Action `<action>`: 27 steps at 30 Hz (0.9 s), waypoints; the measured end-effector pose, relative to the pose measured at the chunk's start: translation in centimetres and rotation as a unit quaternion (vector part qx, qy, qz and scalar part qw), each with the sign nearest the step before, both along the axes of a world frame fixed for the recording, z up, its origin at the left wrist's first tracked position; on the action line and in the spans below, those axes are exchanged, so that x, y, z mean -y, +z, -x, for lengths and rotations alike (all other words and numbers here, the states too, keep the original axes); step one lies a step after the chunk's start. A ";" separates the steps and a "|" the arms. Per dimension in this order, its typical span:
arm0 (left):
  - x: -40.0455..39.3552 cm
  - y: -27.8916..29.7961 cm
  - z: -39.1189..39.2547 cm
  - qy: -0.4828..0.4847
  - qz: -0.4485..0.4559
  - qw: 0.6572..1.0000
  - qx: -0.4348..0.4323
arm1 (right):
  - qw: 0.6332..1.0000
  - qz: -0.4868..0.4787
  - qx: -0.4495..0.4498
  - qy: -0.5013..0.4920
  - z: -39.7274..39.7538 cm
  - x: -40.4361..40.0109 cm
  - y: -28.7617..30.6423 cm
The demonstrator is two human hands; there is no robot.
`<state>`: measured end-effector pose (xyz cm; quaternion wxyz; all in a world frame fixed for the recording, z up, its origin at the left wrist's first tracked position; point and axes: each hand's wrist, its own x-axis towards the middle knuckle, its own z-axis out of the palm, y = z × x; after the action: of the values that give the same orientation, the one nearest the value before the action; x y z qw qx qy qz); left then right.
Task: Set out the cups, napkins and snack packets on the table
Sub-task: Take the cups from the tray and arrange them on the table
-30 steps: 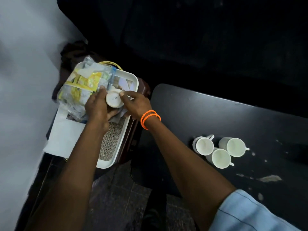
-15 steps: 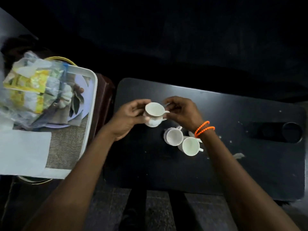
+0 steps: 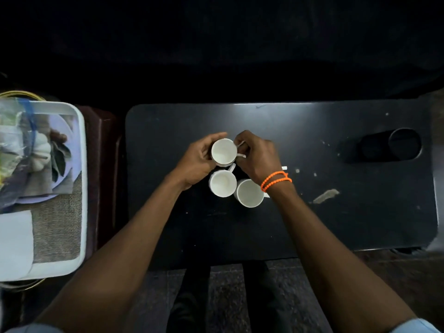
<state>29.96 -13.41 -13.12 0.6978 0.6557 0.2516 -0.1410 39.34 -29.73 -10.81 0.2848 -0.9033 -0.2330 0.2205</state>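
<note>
My left hand and my right hand together hold a white cup just above the black table. The left hand wraps its side and the right pinches the handle. A second cup seems nested under it. In front of it two white cups stand upright on the table, touching. My right wrist hides most of a further cup. On the white tray at the left lie a clear bag of snack packets and a white napkin.
A round cup recess is sunk into the table's far right. A torn scrap and small crumbs lie right of the cups. The tray rests on a dark brown stand beside the table. My legs show below the table's near edge.
Both hands lifted the white cup off the tray and carried it right, over the table, down to just behind the standing cups. The view swung right with them.
</note>
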 end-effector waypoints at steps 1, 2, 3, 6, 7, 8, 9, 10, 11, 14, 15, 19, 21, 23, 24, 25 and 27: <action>0.3 -0.1 0.1 0.003 -0.007 1.000 0.000 | 1.000 0.007 0.005 0.012 0.2 0.2 0.0; 0.6 -0.1 0.2 0.009 -0.014 1.000 0.001 | 1.000 0.012 0.004 0.018 0.3 0.3 0.1; 1.0 -0.1 0.2 0.019 -0.022 1.000 0.001 | 1.000 0.015 0.003 0.020 0.4 0.6 0.3; 2.4 0.5 0.6 0.129 -0.072 0.989 -0.008 | 0.999 -0.003 0.053 -0.008 1.5 2.1 1.0; 3.0 0.9 1.1 0.196 -0.100 0.975 -0.017 | 0.996 -0.015 0.077 -0.034 2.2 2.7 1.3; 3.6 1.4 1.7 0.266 -0.127 0.955 -0.031 | 0.993 -0.029 0.100 -0.059 3.1 3.4 1.6; 4.3 1.9 2.5 0.331 -0.150 0.931 -0.046 | 0.990 -0.040 0.117 -0.075 4.0 4.0 1.8; 5.2 2.4 3.5 0.382 -0.163 0.908 -0.060 | 0.988 -0.043 0.123 -0.081 5.0 4.6 1.9; 6.2 2.9 4.4 0.417 -0.164 0.891 -0.075 | 0.989 -0.038 0.116 -0.084 6.1 5.1 1.9; 10.0 3.7 6.8 0.465 -0.092 0.870 -0.135 | 0.994 0.008 0.080 -0.080 8.8 5.9 1.4; 11.3 3.8 7.3 0.469 -0.053 0.868 -0.156 | 0.994 0.020 0.078 -0.072 9.6 6.1 1.2; 15.0 3.5 8.2 0.437 0.082 0.870 -0.212 | 0.993 0.017 0.091 -0.070 11.7 6.2 0.5; 15.7 3.5 7.9 0.428 0.108 0.870 -0.219 | 0.991 0.005 0.090 -0.104 12.4 6.3 0.1; 16.1 3.6 7.4 0.424 0.109 0.873 -0.214 | 0.988 -0.006 0.079 -0.133 12.8 6.4 -0.1; 16.2 3.7 7.2 0.423 0.109 0.874 -0.212 | 0.987 -0.009 0.074 -0.142 12.9 6.5 -0.2; 16.1 3.8 6.9 0.425 0.111 0.874 -0.210 | 0.987 -0.010 0.071 -0.147 12.9 6.6 -0.2; 15.9 3.9 6.5 0.438 0.115 0.868 -0.206 | 0.987 0.000 0.071 -0.142 13.0 6.9 -0.1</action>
<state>23.42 -29.35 -9.24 0.6909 0.3495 0.6326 0.0195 26.32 -36.63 -10.91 0.2957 -0.9407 -0.1220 0.1133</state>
